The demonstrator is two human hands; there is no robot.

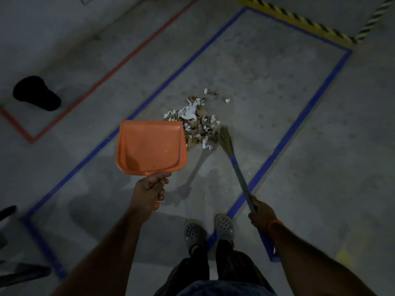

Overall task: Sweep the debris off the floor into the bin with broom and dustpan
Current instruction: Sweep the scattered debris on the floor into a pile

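A pile of debris (pixel 197 122), torn white paper and brown scraps, lies on the grey floor inside a blue-taped rectangle. My left hand (pixel 150 189) grips the handle of an orange dustpan (pixel 150 147), held above the floor just left of the pile, its mouth facing away from me. My right hand (pixel 261 212) holds the grey and blue stick of a broom (pixel 239 171). The straw bristles (pixel 225 141) touch the floor at the pile's right edge. A black bin (pixel 36 92) stands far left inside a red-taped outline.
Blue tape (pixel 297 122) frames the work area; red tape (pixel 132 54) runs to the left. Yellow-black hazard tape (pixel 299 20) marks the far edge. My feet in grey clogs (pixel 210 230) stand at the near blue line. Dark objects (pixel 12 272) lie at the lower left.
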